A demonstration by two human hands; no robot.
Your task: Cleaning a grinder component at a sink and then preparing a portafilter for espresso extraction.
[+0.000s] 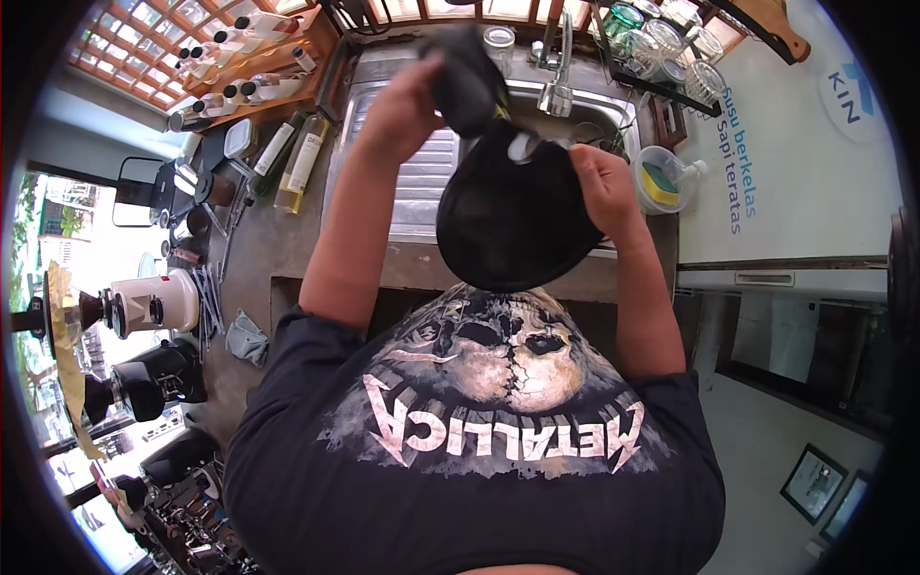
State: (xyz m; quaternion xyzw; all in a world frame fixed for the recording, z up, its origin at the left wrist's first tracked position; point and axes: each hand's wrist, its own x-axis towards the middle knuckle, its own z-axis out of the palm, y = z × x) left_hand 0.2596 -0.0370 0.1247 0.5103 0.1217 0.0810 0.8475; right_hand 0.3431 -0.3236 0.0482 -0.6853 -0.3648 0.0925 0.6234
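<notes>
My left hand (406, 108) is raised over the sink's left part, closed on a dark, blurred object (471, 83). My right hand (605, 188) grips the upper right edge of a round black object (521, 215), perhaps of fabric; its exact kind is unclear. The two dark things meet or overlap near the left one's lower end, where a bit of yellow shows; whether they are joined cannot be told. The round object hangs in front of my shirt and hides part of the stainless steel sink (424, 180). A pale oval patch shows at its top.
The faucet (555, 97) hangs over the basin, with a glass jar (499, 44) behind. Right of it are a rack of glasses (661, 43) and a plastic tub (665, 205) with a sponge (658, 183). Bottles (302, 165), a cloth (246, 336) and a white grinder (154, 302) stand left.
</notes>
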